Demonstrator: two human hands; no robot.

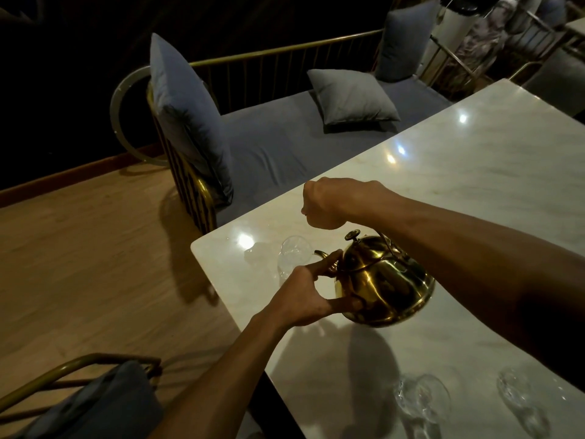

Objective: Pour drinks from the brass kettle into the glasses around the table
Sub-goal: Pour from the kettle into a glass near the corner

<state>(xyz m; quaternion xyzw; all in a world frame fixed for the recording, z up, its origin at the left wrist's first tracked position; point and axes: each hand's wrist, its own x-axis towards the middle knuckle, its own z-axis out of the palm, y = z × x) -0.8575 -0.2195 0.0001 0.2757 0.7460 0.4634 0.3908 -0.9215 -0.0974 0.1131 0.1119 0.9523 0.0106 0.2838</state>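
The brass kettle [384, 280] hangs tilted above the marble table [474, 172], its spout pointing left over a clear glass [292, 253] near the table's left corner. My right hand [329, 202] is closed in a fist above the kettle; its handle runs up toward the fist, but the grip itself is hidden. My left hand [311, 296] steadies the kettle, with fingers on the spout and the thumb against the lower body. Two more clear glasses [422, 399] [519, 394] stand near the front edge. Liquid in the glasses cannot be made out.
A grey-cushioned bench with a brass rail [285, 52] and pillows [351, 96] runs along the table's far left side. A brass-framed chair [95, 391] stands at lower left on the wooden floor [79, 248]. More chairs stand at upper right.
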